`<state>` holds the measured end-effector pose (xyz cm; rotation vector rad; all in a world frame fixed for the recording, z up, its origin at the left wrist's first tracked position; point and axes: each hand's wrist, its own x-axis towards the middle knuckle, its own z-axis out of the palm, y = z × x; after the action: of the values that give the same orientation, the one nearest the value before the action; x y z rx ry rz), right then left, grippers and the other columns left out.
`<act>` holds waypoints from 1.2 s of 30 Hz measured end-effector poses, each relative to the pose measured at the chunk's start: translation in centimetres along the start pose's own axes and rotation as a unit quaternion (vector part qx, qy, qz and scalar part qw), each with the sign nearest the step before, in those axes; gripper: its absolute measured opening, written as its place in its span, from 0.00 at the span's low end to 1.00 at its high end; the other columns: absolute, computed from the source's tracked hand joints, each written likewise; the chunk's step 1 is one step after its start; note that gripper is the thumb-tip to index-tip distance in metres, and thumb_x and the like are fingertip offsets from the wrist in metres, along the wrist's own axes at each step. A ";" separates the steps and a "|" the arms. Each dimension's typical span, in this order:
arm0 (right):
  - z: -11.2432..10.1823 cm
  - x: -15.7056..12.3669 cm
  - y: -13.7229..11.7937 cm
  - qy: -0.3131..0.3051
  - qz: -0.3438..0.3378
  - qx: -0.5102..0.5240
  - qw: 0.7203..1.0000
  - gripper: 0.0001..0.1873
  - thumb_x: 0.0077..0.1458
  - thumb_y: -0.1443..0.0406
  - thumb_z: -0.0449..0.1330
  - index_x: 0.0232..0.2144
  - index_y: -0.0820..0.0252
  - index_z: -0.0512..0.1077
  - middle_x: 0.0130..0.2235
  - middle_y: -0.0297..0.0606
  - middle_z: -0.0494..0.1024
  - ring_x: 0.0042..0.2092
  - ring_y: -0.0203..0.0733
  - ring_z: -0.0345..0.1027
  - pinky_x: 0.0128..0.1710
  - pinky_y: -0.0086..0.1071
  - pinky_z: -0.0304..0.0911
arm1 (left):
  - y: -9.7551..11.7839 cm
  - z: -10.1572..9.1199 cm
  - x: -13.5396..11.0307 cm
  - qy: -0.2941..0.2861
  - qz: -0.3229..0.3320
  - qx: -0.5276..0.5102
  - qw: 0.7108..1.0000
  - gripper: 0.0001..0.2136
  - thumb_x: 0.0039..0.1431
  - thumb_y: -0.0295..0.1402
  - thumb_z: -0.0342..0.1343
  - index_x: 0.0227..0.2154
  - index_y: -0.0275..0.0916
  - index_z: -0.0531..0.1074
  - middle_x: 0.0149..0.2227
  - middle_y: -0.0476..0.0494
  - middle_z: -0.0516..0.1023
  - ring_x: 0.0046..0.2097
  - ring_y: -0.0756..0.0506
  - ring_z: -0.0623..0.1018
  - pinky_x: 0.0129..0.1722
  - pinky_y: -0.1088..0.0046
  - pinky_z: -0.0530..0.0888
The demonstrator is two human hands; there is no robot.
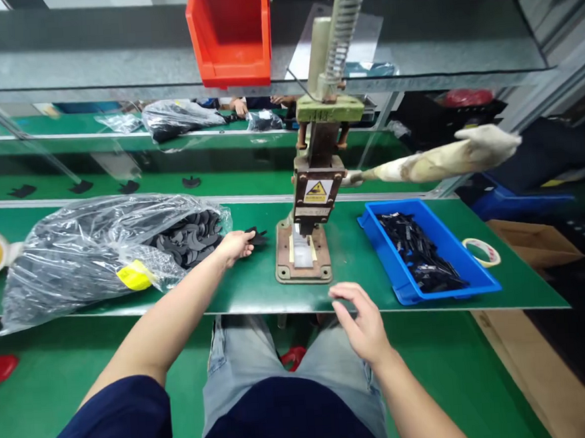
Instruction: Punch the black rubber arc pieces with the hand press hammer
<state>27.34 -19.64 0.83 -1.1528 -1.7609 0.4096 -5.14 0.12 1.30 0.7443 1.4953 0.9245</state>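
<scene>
Between the plastic bag and the hand press, my left hand (pixel 238 247) pinches a small black curved part (pixel 258 237) just above the green table. Many similar black parts (pixel 194 239) show through the mouth of the clear plastic bag (pixel 80 260) on the left. The hand press (pixel 317 184) stands upright at the centre, with a pale block (pixel 303 251) on its base plate. At the table's front edge, right of the press base, my right hand (pixel 360 321) holds nothing, thumb and fingers apart. The press's wrapped lever (pixel 429 163) sticks out to the right.
A blue tray (pixel 434 236) of black pieces (pixel 420 253) sits on the right, beside a tape roll (pixel 482 252). An orange bin (pixel 232 36) stands on the shelf (pixel 85 50) above. Behind, black parts (pixel 128 187) lie spaced along a green strip. A co-worker's hand (pixel 239 107) shows beyond.
</scene>
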 end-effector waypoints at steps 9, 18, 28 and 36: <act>-4.0 -2.2 0.6 -0.014 0.027 -0.049 0.998 0.12 0.63 0.63 0.63 0.48 0.43 0.80 0.47 0.39 0.85 0.49 0.48 0.83 0.48 0.44 0.83 | 8.4 5.1 8.3 0.049 0.066 0.013 0.997 0.11 0.76 0.36 0.56 0.38 0.34 0.70 0.29 0.46 0.78 0.28 0.54 0.75 0.34 0.79 0.74; -16.2 4.9 8.0 -0.017 0.220 -0.301 0.928 0.23 0.71 0.53 0.49 0.50 0.57 0.79 0.55 0.49 0.83 0.57 0.51 0.79 0.64 0.51 0.74 | 0.2 2.9 3.7 -0.004 0.105 0.102 0.989 0.23 0.69 0.49 0.62 0.23 0.38 0.70 0.20 0.47 0.72 0.27 0.49 0.74 0.29 0.76 0.71; -16.7 8.4 13.9 -0.245 0.395 -0.343 0.816 0.25 0.67 0.51 0.62 0.59 0.59 0.72 0.60 0.44 0.76 0.58 0.45 0.74 0.59 0.48 0.76 | -8.5 -2.3 -8.2 -0.085 0.228 0.240 0.940 0.24 0.61 0.66 0.58 0.30 0.50 0.75 0.31 0.51 0.82 0.37 0.41 0.81 0.45 0.57 0.80; -16.3 9.3 13.5 -0.181 0.409 -0.285 0.848 0.24 0.67 0.51 0.62 0.58 0.58 0.73 0.60 0.44 0.77 0.58 0.44 0.74 0.59 0.47 0.76 | -9.2 -1.4 -10.4 -0.012 0.268 0.250 0.930 0.26 0.65 0.65 0.51 0.24 0.50 0.73 0.26 0.48 0.77 0.33 0.38 0.79 0.41 0.54 0.78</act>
<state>47.32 -8.48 4.37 -2.4067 -1.6625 0.6549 -4.73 -13.53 -1.57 1.5885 1.5494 0.9254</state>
